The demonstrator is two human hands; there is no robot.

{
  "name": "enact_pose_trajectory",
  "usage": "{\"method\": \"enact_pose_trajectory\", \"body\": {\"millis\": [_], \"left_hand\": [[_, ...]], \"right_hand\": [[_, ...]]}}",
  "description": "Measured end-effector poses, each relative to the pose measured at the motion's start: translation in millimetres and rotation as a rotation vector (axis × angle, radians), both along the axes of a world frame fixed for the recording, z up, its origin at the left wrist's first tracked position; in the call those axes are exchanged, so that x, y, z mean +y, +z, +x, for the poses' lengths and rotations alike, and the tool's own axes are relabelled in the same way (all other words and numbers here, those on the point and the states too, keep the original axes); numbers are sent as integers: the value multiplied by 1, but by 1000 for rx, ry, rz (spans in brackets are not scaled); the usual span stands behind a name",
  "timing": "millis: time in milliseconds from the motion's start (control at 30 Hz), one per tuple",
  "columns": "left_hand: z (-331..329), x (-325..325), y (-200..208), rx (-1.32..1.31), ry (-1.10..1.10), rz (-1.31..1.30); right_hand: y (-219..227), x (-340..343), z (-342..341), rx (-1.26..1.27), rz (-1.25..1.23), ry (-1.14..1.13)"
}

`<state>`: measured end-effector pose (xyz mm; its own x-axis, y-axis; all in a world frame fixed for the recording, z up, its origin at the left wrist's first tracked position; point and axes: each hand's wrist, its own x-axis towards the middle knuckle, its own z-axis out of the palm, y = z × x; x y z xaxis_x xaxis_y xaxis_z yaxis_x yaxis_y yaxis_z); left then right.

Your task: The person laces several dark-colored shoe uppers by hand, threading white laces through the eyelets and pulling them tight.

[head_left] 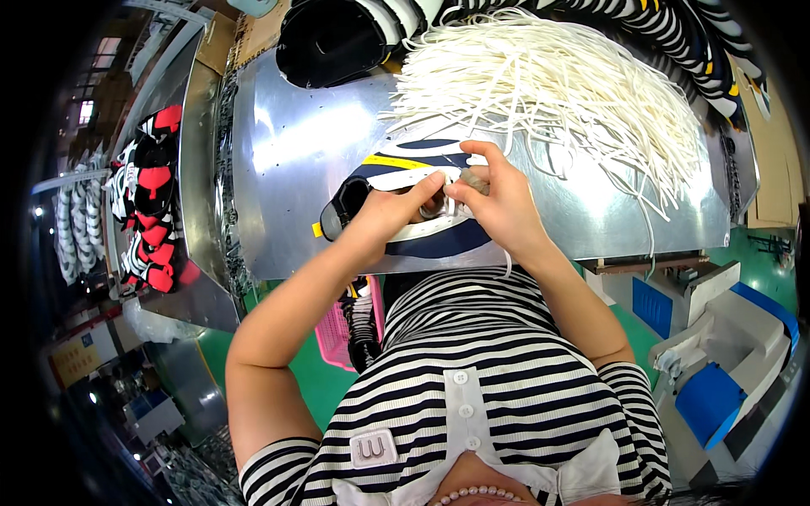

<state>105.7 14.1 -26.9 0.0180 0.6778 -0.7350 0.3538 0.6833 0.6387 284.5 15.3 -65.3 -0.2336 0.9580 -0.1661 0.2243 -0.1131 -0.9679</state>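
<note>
A navy, white and yellow shoe upper (pixel 439 244) lies flat on the metal table before me, its dark collar toward the left. My left hand (pixel 392 209) rests over the upper, thumb and fingers closed at its middle opening. Close against it, my right hand (pixel 504 198) pinches a white shoelace (pixel 450 174) near the eyelets, with the index finger raised and bent. A greyish wrap (pixel 476 179) covers part of one right finger. Both hands meet at the lace. My fingers hide much of the opening and the exact path of the lace.
A large heap of loose white laces (pixel 548 80) spreads over the far right of the metal table (pixel 291 181). Stacked shoe uppers (pixel 658 38) line the far edge, with a black one (pixel 329 46) at far left. Red-black uppers (pixel 154 194) lie leftward; a pink basket (pixel 335 329) stands below.
</note>
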Motion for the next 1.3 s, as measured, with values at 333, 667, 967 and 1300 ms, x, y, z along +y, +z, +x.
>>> {"method": "enact_pose_trajectory", "body": {"millis": [333,667,967,1300], "left_hand": [[12,-27,-26,-10,130,779],[11,-32,-20,67,28,779],[-3,-38,-24,15,-128,808],[-13,-19,-9,-201,-15,260]], "right_hand": [[12,-17,8,4,229,45],[14,-7,21,-169,378,115],[22,3,-9,-313,279,252],[58,24,26,-545,211,336]]}}
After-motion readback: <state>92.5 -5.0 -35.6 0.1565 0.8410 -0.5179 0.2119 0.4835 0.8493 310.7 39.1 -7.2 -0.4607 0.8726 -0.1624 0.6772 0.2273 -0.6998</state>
